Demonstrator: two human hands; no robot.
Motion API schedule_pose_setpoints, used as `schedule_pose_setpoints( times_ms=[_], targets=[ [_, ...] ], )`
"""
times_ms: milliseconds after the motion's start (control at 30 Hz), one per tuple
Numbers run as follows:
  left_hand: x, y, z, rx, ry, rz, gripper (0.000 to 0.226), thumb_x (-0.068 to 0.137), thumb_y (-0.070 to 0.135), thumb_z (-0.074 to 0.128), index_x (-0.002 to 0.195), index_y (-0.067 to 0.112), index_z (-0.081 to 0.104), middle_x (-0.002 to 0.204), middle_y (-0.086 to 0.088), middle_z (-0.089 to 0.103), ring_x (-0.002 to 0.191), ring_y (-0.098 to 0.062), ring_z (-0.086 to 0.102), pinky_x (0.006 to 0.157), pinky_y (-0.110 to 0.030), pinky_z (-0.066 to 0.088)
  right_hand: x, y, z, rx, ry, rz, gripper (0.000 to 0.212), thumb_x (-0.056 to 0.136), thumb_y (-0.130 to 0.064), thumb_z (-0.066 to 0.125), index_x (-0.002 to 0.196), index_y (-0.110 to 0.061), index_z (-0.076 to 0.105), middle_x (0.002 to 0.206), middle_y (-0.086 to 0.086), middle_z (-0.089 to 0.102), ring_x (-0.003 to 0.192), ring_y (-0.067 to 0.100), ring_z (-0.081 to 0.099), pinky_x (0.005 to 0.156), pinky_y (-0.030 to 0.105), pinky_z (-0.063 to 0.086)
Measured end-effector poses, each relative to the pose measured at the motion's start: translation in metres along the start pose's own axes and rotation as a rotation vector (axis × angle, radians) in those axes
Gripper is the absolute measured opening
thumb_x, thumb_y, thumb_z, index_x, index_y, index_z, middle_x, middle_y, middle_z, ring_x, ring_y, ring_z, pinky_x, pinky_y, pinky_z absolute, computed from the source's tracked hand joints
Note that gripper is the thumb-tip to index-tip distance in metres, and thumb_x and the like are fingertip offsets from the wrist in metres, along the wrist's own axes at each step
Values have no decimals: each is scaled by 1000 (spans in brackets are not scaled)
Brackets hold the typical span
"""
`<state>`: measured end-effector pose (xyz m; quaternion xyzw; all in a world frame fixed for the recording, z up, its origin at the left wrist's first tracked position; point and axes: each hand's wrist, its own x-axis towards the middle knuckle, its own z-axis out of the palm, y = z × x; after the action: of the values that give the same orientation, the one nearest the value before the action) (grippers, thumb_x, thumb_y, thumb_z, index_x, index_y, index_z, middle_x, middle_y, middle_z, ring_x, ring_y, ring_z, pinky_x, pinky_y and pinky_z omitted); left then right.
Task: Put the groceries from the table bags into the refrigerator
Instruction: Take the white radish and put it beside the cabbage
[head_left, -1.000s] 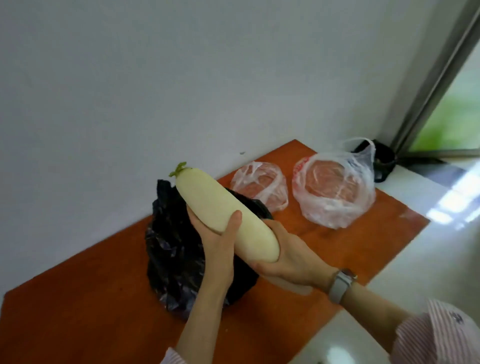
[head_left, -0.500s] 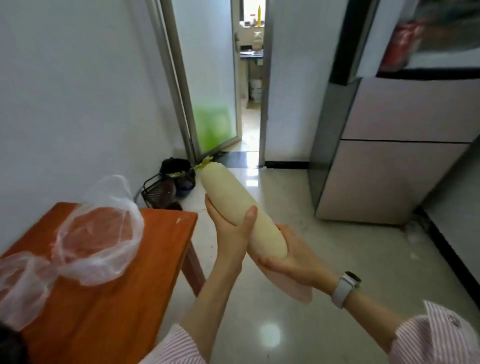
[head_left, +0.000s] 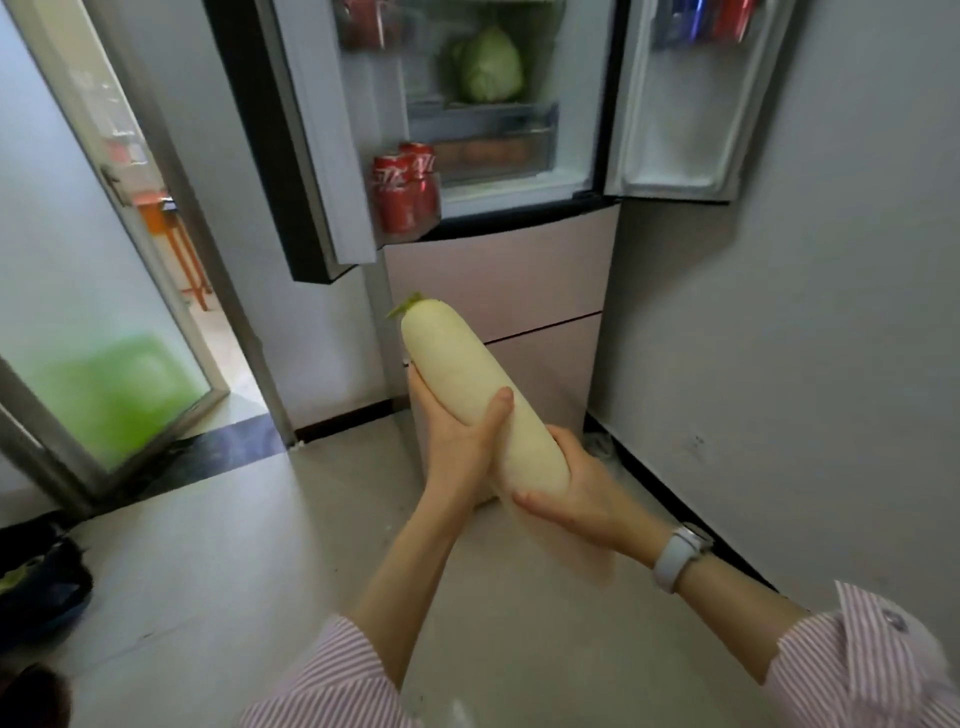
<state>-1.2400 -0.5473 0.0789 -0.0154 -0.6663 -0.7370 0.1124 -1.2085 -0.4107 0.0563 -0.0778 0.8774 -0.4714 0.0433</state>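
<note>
A long white radish (head_left: 467, 384) with a green stub at its top is held in front of me, tilted with the stub up and away. My left hand (head_left: 457, 436) wraps its middle from the left, thumb across the front. My right hand (head_left: 576, 499) cups its lower end; a white watch sits on that wrist. The refrigerator (head_left: 498, 270) stands straight ahead with both upper doors open. Inside it a green cabbage (head_left: 491, 67) rests on a shelf, and red cans (head_left: 405, 192) fill the left door's bin.
A glass door (head_left: 104, 322) stands to the left with a doorway beside it. A grey wall (head_left: 779, 338) runs along the right. A dark basket (head_left: 41, 587) lies on the floor at the far left. Pale floor tiles stretch between me and the refrigerator.
The view swung right from the orange table and its bags to the open refrigerator. Both hands kept the same grip on the radish throughout.
</note>
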Motion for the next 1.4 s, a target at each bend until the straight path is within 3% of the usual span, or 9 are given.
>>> schedule_pose_setpoints(
  times_ms=[167,300,467,600,867,1000,1100,1233,1400],
  targets=[
    [105,-17,56,12,-116,49,94,81,20,68,145,27,-1,140,-2,34,112,-13,46,90,-33,45,90,25,-52,-46,116,20,90,55,-64,63,131,-30,29,115,-7,50,102,15,54,80,27,47],
    [197,-17,95,-16,-176,76,92,82,17,66,145,26,-1,130,3,35,95,2,47,73,-14,43,173,29,-94,-47,154,27,75,70,-50,69,130,-31,28,113,-10,49,100,12,53,78,22,43],
    [303,-11,146,-38,-269,103,100,77,27,71,143,35,-3,140,-2,33,114,-16,47,93,-41,47,264,33,-150,-31,217,18,64,77,-41,69,122,-36,24,109,-14,45,95,7,51,75,19,44],
    [373,-14,186,-45,-283,128,98,81,22,68,144,32,-5,130,6,32,101,-5,48,82,-28,45,333,50,-188,-37,244,-1,70,77,-42,68,130,-30,24,110,-14,44,97,7,50,77,21,44],
    [533,-16,259,-33,-153,190,100,72,32,72,144,32,2,140,-5,37,115,-20,49,96,-45,46,500,68,-283,-14,172,-144,68,76,-39,70,128,-30,27,114,-10,46,94,-1,50,72,16,45],
    [605,6,275,-63,-56,228,95,62,37,73,140,31,18,132,-3,47,113,-19,54,94,-49,48,580,53,-325,-158,199,-244,74,73,-51,68,130,-33,25,113,-9,45,103,15,52,87,38,49],
    [657,27,271,-47,13,274,79,69,27,76,135,24,32,125,-3,54,109,-18,57,92,-45,50,630,29,-346,-200,224,-351,74,71,-54,68,130,-38,27,113,-11,47,106,19,53,88,43,48],
    [717,52,253,-9,67,272,61,78,20,71,131,17,42,118,-5,59,100,-19,61,70,-35,58,697,-3,-363,-300,282,-466,76,67,-56,68,130,-41,29,126,-4,53,110,23,54,85,39,47],
    [782,66,221,178,195,330,58,78,29,70,128,11,48,117,-4,60,103,-17,58,88,-34,49,783,-42,-373,-492,353,-542,83,63,-62,68,131,-35,29,130,2,53,111,29,55,84,41,48]
  ],
)
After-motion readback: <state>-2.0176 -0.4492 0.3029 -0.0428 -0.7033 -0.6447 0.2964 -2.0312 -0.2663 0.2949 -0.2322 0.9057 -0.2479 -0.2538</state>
